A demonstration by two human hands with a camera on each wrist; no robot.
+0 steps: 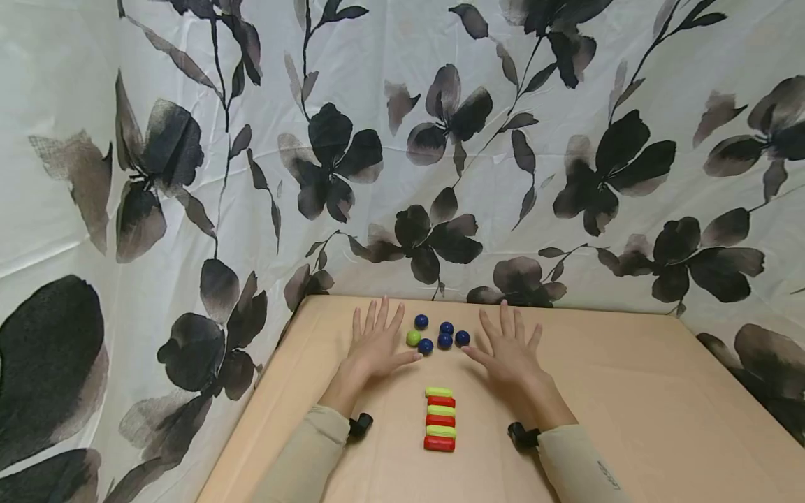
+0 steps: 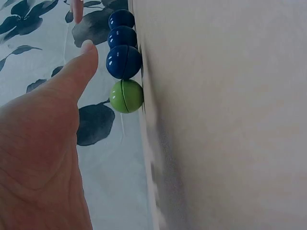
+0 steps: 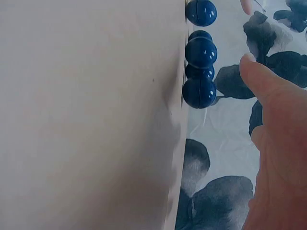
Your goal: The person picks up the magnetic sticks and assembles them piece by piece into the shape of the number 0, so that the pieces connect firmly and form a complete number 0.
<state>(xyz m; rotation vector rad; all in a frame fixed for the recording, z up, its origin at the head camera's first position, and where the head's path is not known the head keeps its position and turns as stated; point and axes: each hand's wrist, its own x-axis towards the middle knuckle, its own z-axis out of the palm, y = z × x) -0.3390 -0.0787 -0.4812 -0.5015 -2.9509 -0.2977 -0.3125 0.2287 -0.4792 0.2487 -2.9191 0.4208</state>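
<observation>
Several glossy dark blue balls [image 1: 445, 341] and one green ball [image 1: 413, 338] lie in a loose cluster between the two hands. My left hand [image 1: 375, 347] is spread with straight fingers at the cluster's left, holding nothing. On the other side my right hand [image 1: 511, 351] is spread the same way, its thumb close to the rightmost blue ball. Nearer to me, red bars [image 1: 439, 443] and yellow-green bars [image 1: 439, 411] alternate in one short column. In the left wrist view the green ball [image 2: 126, 96] appears beside the blue ones; the right wrist view shows only blue balls [image 3: 199, 92].
The balls and bars rest on a light wooden-looking table [image 1: 629, 391]. Behind it and to the left hangs a white cloth [image 1: 377, 42] with dark flower prints. Small black wrist cameras [image 1: 523, 436] sit at both sleeve cuffs.
</observation>
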